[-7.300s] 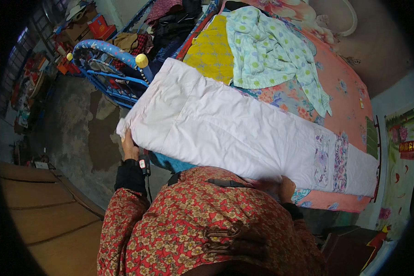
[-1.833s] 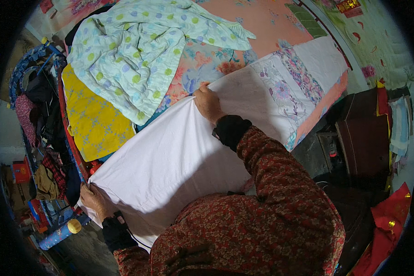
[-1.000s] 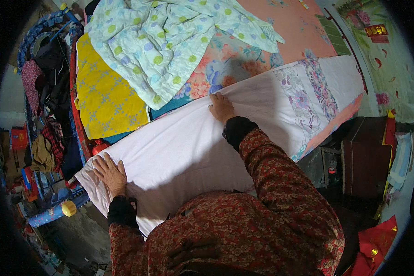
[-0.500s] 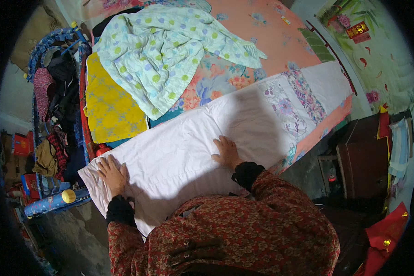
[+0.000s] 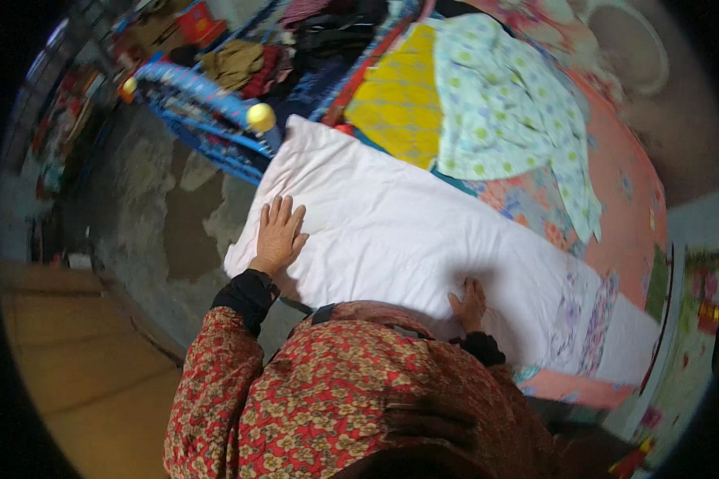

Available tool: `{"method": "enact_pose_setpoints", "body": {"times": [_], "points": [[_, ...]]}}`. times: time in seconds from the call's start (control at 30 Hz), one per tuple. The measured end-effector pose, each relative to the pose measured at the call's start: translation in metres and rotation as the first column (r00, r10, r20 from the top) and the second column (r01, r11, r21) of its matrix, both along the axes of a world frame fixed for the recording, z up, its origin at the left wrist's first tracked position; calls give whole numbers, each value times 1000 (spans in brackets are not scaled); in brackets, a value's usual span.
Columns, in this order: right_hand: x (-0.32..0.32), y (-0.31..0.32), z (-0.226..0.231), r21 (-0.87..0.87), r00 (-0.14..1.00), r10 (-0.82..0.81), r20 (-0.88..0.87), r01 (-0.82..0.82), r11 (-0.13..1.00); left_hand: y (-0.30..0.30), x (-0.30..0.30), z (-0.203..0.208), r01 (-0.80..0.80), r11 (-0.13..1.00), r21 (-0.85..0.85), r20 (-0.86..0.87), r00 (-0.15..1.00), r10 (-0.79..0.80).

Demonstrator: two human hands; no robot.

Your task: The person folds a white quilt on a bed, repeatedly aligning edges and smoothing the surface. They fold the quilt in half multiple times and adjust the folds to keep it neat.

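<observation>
A long white folded cloth [image 5: 375, 215], like a folded quilt cover or sheet, lies along the near edge of a bed, with a purple floral band near its right end. Flat on its left part rests my left hand [image 5: 278, 238], fingers stretched out. Toward the middle, by the near edge, my right hand [image 5: 470, 306] presses on the cloth with its fingers extended, partly in shadow. Neither hand grips anything. Behind the white cloth lie a yellow patterned cloth [image 5: 399, 100] and a crumpled pale blanket with green and blue dots [image 5: 503, 104].
A pink floral bedsheet [image 5: 627, 207] spreads beneath. At the upper left stands a blue-padded cot frame [image 5: 208, 100] with a yellow knob, holding heaped clothes [image 5: 319, 48]. A brown wooden surface [image 5: 80, 343] fills the lower left, beside the concrete floor [image 5: 136, 191].
My view has swung leftward, bringing the floor and wooden surface in. Both hands stay flat on the white cloth, the left one near its left end.
</observation>
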State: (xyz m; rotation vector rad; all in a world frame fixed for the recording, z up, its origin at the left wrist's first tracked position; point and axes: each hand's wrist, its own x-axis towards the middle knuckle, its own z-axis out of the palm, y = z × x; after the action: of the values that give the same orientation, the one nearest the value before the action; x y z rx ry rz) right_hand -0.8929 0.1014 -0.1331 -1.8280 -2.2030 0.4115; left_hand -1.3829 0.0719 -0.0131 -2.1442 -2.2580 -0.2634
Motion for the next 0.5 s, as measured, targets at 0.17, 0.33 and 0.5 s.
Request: {"method": "enact_pose_setpoints", "body": {"times": [0.17, 0.33, 0.5], "points": [[2, 1, 5, -179, 998, -16, 62, 27, 983, -62, -44, -28, -341, 933, 117, 151, 934, 323], [-1, 4, 11, -307, 991, -22, 129, 61, 950, -135, -87, -60, -680, 656, -327, 747, 239, 620], [1, 0, 4, -231, 993, -17, 117, 44, 972, -163, -66, -60, -490, 611, -622, 779, -464, 421]]}}
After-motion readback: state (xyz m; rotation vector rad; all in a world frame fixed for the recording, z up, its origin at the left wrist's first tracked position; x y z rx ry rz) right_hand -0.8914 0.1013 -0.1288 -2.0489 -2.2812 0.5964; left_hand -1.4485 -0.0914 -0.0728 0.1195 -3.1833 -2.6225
